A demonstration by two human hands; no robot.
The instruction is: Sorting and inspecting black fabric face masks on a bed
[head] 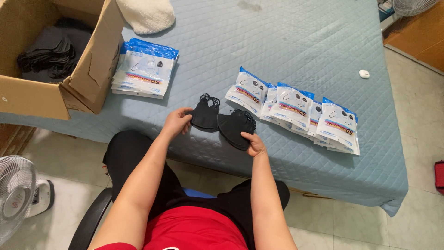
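Near the bed's (286, 55) front edge, the left hand (177, 122) pinches one soft, light black fabric face mask (204, 115) while the right hand (255, 144) grips another (235, 127), each likely best held by its folded edge.

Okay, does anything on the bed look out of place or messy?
Mostly orderly. The row of sealed packets overlaps unevenly, and a dark smudge marks the blue quilted cover near the far edge. A small white object lies alone at right. The black masks in both hands look intact.

Masks (222, 121) between box (55, 92), packets (296, 115)
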